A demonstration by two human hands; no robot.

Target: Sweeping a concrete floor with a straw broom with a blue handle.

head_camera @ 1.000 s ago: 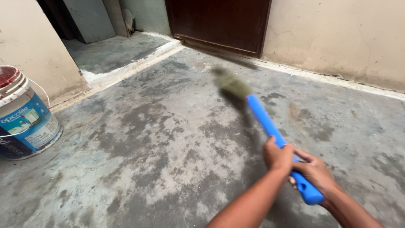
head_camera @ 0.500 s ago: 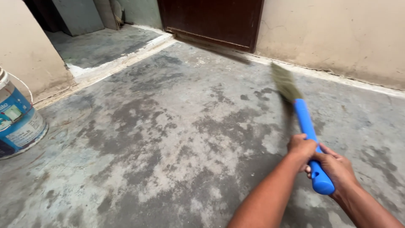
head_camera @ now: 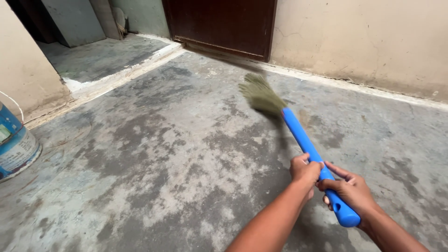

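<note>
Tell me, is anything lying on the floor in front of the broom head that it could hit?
Nothing visible. The broom, gripped by the left hand and right hand, has bare concrete floor around its bristles. The paint bucket sits far left, the door well beyond.

A bare concrete floor (head_camera: 154,158) fills the view, grey and blotched with pale worn patches. A cream plaster wall (head_camera: 364,42) runs along the far side, stained near its base, with a dark brown door (head_camera: 219,23) set in it. At left a raised step (head_camera: 107,79) leads into a dim side passage. Daylight is soft and even.
</note>
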